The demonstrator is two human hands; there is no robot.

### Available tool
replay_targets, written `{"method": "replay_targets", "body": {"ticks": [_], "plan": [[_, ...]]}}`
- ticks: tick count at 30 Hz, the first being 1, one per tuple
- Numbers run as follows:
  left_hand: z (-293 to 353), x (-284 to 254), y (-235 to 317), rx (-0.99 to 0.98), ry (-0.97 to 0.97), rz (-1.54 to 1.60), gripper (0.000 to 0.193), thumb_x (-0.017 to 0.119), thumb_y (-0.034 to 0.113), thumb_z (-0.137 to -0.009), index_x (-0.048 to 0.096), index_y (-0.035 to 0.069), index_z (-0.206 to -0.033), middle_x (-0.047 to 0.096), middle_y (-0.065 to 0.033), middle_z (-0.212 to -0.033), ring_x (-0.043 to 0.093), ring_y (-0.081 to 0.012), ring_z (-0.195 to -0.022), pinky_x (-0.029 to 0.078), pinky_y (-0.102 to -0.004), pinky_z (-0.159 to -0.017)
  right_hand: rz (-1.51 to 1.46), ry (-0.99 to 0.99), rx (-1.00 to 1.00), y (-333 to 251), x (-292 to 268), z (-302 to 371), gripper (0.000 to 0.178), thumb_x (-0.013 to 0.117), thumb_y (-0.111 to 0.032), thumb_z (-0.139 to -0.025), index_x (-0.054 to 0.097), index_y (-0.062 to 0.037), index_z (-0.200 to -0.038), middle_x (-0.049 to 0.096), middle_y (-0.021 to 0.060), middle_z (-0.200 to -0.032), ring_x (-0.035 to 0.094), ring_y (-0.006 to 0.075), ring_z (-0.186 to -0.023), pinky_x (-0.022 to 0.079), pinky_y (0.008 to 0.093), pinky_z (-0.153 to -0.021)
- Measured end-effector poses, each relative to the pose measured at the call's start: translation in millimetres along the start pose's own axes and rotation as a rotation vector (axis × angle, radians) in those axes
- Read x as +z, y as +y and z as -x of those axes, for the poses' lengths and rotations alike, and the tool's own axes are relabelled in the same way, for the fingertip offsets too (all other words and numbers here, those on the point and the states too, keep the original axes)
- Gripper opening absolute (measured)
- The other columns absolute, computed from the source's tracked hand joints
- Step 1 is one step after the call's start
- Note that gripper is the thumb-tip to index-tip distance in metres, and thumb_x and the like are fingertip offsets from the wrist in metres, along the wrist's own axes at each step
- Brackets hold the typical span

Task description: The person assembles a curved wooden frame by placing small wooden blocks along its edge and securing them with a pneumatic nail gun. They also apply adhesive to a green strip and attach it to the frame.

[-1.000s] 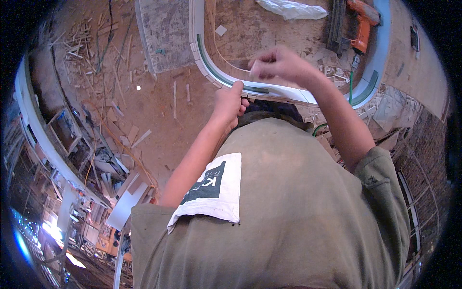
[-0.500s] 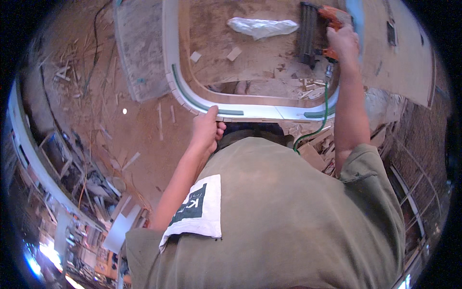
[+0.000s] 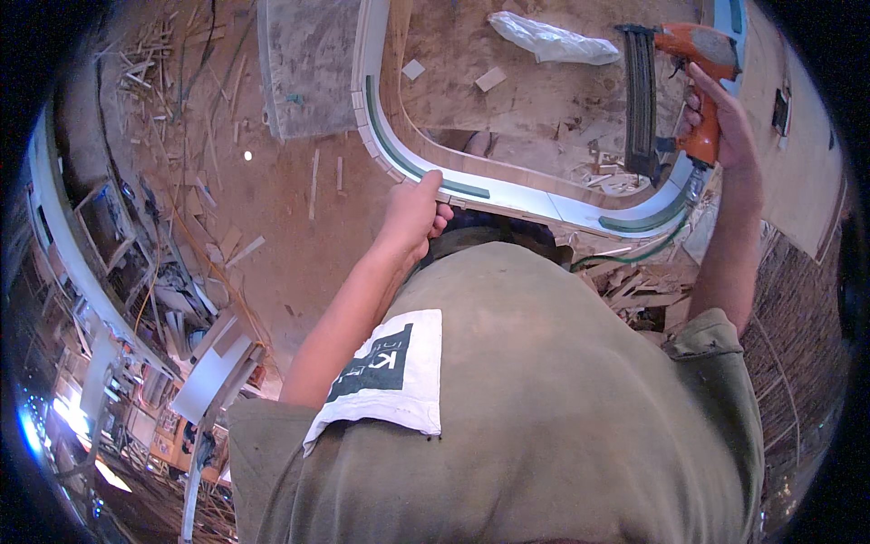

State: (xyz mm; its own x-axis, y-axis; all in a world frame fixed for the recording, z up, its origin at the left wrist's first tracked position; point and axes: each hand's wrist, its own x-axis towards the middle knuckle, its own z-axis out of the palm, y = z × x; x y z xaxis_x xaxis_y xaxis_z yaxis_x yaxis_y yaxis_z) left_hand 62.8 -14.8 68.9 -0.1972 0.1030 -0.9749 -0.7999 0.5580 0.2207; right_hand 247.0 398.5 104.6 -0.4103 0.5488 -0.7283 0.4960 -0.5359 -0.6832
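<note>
Curved frame (image 3: 526,199) pinched by the left hand (image 3: 415,216), pneumatic nailer (image 3: 702,47) gripped by the right hand (image 3: 730,122): nailing is apparently being readied, careful aim now called for.

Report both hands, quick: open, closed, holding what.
Left hand: closed on the white-topped curved frame, thumb on top.
Right hand: closed, holding the orange nail gun.

Right grip (image 3: 735,129) around orange nailer (image 3: 700,45); left grip (image 3: 417,213) on curved white frame (image 3: 521,194).
</note>
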Motion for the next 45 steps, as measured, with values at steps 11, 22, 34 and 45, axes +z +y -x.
{"method": "replay_targets", "body": {"ticks": [11, 22, 34, 45], "plan": [[-2, 1, 0, -0.014, 0.011, 0.002, 0.03, 0.06, 0.031, -0.097, 0.059, 0.002, -0.101, 0.057, -0.0039, -0.065, 0.048, -0.0107, -0.047, 0.035, -0.0254, -0.038, 0.68, -0.729, 0.317, -12, 146, 9, 0.043, 0.077, -0.03, -0.089, 0.055, -0.0002, -0.111, 0.054, -0.0001, -0.057, 0.054, 0.0094, -0.042, 0.047, 0.0251, -0.041], [-1, 2, 1, -0.038, 0.004, -0.024, 0.029, 0.058, 0.031, -0.097, 0.061, 0.003, -0.097, 0.056, -0.0049, -0.062, 0.048, -0.0116, -0.046, 0.033, -0.0265, -0.038, 0.829, -0.938, 0.413, 2, 201, 4, 0.042, 0.081, -0.037, -0.084, 0.063, -0.0037, -0.102, 0.05, -0.0009, -0.057, 0.051, 0.0122, -0.039, 0.045, 0.03, -0.037], [-2, 2, 0, -0.02, 0.018, -0.025, 0.03, 0.058, 0.033, -0.096, 0.062, 0.003, -0.091, 0.057, -0.0053, -0.06, 0.048, -0.0112, -0.044, 0.034, -0.0267, -0.037, 0.762, -1.008, 0.494, 13, 199, -12, 0.031, 0.075, -0.03, -0.088, 0.062, -0.004, -0.097, 0.049, -0.0004, -0.055, 0.051, 0.0129, -0.038, 0.045, 0.0309, -0.037], [-2, -2, 2, -0.017, -0.002, -0.106, 0.034, 0.057, 0.038, -0.096, 0.061, 0.005, -0.091, 0.055, -0.0026, -0.06, 0.046, -0.0108, -0.044, 0.031, -0.0271, -0.038, 0.716, -1.025, 0.432, 19, 197, -12, 0.031, 0.074, -0.033, -0.089, 0.068, -0.0059, -0.102, 0.048, -0.0021, -0.056, 0.049, 0.0118, -0.04, 0.043, 0.0297, -0.04]]}}
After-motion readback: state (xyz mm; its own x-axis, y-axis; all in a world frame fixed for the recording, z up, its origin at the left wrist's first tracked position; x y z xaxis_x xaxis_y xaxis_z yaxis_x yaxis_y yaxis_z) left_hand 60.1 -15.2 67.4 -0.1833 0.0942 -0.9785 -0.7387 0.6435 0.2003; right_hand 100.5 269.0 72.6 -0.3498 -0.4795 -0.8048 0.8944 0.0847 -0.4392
